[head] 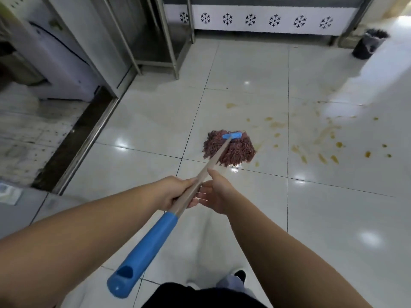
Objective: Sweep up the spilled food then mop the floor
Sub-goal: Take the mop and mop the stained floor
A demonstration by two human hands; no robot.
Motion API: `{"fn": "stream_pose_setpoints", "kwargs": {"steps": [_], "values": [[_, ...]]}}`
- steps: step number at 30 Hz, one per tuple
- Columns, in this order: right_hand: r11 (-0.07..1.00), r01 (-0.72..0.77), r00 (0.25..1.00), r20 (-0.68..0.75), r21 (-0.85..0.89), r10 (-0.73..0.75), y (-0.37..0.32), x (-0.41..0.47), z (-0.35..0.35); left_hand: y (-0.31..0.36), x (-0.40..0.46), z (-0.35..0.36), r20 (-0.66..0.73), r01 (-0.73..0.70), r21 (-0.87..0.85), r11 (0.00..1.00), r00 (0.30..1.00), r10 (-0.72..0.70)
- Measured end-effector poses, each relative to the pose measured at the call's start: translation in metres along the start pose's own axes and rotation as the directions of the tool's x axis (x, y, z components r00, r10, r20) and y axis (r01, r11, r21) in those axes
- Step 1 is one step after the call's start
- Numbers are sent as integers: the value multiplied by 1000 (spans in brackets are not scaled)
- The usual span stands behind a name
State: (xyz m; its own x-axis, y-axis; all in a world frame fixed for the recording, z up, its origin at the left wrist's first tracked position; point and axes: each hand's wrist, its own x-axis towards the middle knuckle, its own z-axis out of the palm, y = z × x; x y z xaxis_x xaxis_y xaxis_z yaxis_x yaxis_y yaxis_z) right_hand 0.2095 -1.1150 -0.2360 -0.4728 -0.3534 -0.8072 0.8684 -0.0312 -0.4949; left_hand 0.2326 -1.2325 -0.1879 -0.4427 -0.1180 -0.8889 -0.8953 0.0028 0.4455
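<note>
Mop (230, 147) rests on the floor (155, 121) beside stains (320, 138). Left hand (175, 192) grips the handle (195, 187) — right hand (216, 194) touches it, fingers loosely spread.

Bare forearms, no sleeves; black garment (200, 296); black shoe (240, 274).

Reddish-brown mop head (229, 148) with blue clamp, blue handle grip (144, 250), glossy white tiles (142, 121) with seemingly orange-brown stains (322, 138).
</note>
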Motion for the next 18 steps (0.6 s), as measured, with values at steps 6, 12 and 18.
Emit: {"fn": "stream_pose_setpoints", "kwargs": {"steps": [6,12,18], "values": [[983,-123,992,56,137,117,4,18,37,1,7,-13,-146,51,199,979,989,-22],[947,-265,955,186,182,232,-4,62,23,0,25,-17,-246,203,313,928,961,-127],[965,-260,956,-134,21,261,-43,128,-26,14,47,24,-56,458,-3,889,887,-458]]}}
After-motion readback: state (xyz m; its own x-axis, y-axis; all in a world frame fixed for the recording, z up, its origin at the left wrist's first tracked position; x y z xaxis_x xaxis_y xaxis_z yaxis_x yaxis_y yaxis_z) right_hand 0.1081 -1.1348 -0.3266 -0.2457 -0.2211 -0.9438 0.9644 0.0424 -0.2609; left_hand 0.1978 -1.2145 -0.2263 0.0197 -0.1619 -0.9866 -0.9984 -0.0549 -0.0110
